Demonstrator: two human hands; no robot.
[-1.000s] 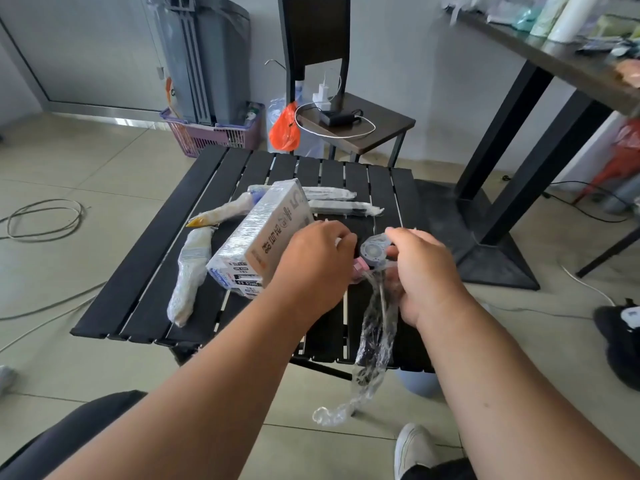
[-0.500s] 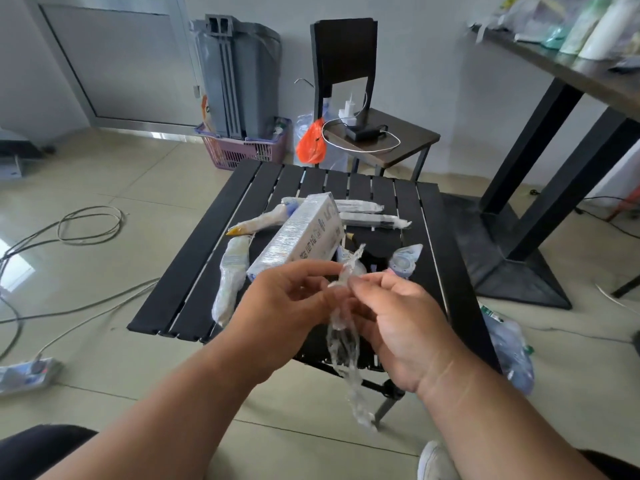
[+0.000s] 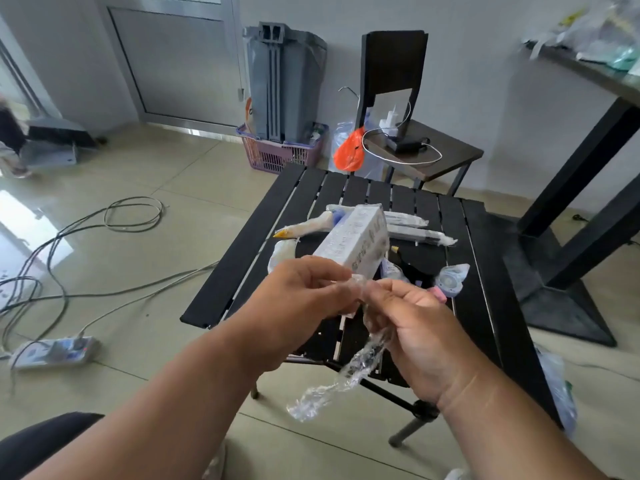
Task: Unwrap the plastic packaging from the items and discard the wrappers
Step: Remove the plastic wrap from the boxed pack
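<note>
A long strip of clear plastic wrapper (image 3: 349,372) hangs between my two hands above the near edge of the black slatted table (image 3: 242,265). My left hand (image 3: 304,296) pinches its upper end, and my right hand (image 3: 412,327) grips it just beside, with the tail dangling below. On the table lie a wrapped white box (image 3: 356,240), a small round tape dispenser (image 3: 450,278) that looks unwrapped, and several long wrapped items (image 3: 415,233).
A plastic bag (image 3: 557,382) hangs low at the table's right side. Behind the table stand a dark chair (image 3: 415,147) with a charger, an orange bag (image 3: 349,150), a pink basket (image 3: 277,150) and a grey bin. Cables and a power strip (image 3: 55,351) lie on the floor to the left.
The round dispenser has left my hands and lies on the table at right. Both hands drew back toward me with the loose wrapper, bunching it between them. The camera view swung left.
</note>
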